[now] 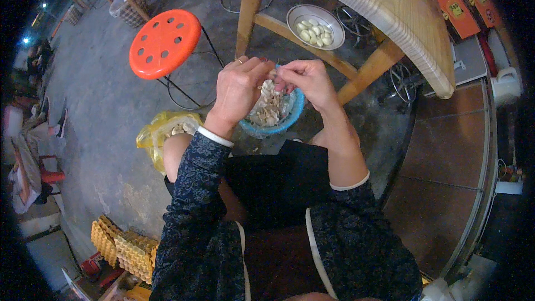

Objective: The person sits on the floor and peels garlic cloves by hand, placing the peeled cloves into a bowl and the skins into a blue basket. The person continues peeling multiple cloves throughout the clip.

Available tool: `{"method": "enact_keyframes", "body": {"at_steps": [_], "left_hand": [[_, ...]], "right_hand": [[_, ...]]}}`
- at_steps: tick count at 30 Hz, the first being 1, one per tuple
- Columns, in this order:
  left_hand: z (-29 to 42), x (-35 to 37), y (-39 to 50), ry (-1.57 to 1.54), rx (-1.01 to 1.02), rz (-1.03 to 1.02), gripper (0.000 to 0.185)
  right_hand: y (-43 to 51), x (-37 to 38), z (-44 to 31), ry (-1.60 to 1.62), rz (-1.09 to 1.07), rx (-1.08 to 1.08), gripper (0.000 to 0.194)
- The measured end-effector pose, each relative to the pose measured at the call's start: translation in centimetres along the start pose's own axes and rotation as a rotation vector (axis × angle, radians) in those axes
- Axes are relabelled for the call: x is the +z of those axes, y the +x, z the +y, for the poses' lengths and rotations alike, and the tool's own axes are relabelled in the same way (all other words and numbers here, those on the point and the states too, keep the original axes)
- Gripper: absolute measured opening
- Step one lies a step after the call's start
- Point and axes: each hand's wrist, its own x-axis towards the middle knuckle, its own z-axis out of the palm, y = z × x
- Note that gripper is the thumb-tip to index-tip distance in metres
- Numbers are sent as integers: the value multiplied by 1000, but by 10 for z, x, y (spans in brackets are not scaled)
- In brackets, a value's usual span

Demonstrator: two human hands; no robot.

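Note:
My left hand (242,83) and my right hand (307,81) meet over a blue plastic basin (297,110). Between their fingertips is a small pale piece, probably a garlic clove (273,74), partly hidden by the fingers. Papery garlic skins (267,106) lie in the basin, which has a clear plastic liner. Beyond my right hand, a bowl (292,16) with a dark rim holds several peeled garlic cloves (314,32). By my left knee, a yellow plastic bag (156,127) stands open with pale unpeeled garlic (179,128) inside.
An orange-red round stool (165,44) with black metal legs stands ahead to the left. A wooden table (376,4) with thick legs rises at the front right. Yellow egg trays (129,253) sit at the lower left. Orange boxes (455,8) are at the upper right.

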Motion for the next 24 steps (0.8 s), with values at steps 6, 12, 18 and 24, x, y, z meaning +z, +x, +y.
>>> {"method": "enact_keyframes", "body": {"at_steps": [6, 12, 18, 24], "left_hand": [[-2, 6, -1, 23, 88, 10, 24], [2, 8, -2, 22, 56, 11, 24], [-1, 16, -7, -108, -111, 16, 18], [-5, 9, 5, -1129, -825, 219, 22]], "right_hand": [[-2, -5, -3, 18, -37, 46, 14], [-3, 2, -3, 24, 47, 77, 12], [-3, 10, -4, 18, 130, -14, 8], [0, 1, 0, 33, 271, -47, 6]]}}
